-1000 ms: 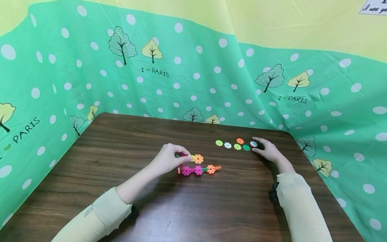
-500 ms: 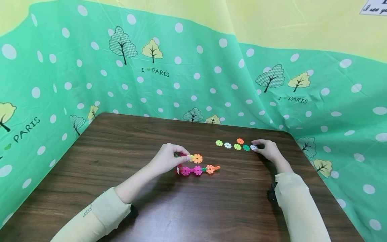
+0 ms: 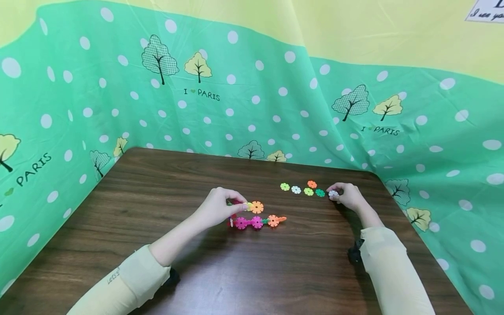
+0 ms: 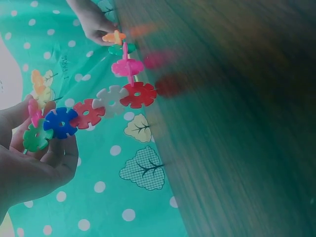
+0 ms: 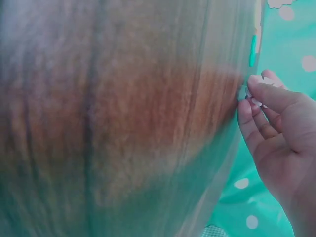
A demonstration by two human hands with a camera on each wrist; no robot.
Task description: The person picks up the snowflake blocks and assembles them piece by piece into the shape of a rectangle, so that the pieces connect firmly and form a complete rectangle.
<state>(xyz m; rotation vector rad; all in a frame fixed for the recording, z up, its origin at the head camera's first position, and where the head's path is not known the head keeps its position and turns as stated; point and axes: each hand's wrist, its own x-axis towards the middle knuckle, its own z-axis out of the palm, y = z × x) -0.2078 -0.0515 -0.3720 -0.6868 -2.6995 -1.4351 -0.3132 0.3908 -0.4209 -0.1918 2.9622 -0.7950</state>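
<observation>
My left hand [image 3: 220,204] pinches a chain of notched, flower-shaped interlocking discs near its upper end, by a yellow disc beside an orange disc [image 3: 257,207]. The chain bends back below the fingers through pink discs [image 3: 257,222] to orange ones at the right. In the left wrist view, green, blue [image 4: 61,123], red [image 4: 139,95] and white discs [image 4: 111,100] run between the hand and the pink part. At the right, my right hand [image 3: 348,196] pinches a whitish interlocking disc [image 3: 333,194] between thumb and fingers; the fingers partly cover it in the right wrist view.
Several loose discs lie left of the right hand: dark green [image 3: 320,192], orange [image 3: 312,184], light green [image 3: 309,191], white [image 3: 296,189] and another light green [image 3: 285,187]. The brown wooden table [image 3: 157,175] ends at a green dotted curtain [image 3: 236,118].
My right thumb and fingers have closed on the whitish disc and drawn it slightly right, away from the dark green one. My left hand stays nearly still with the chain.
</observation>
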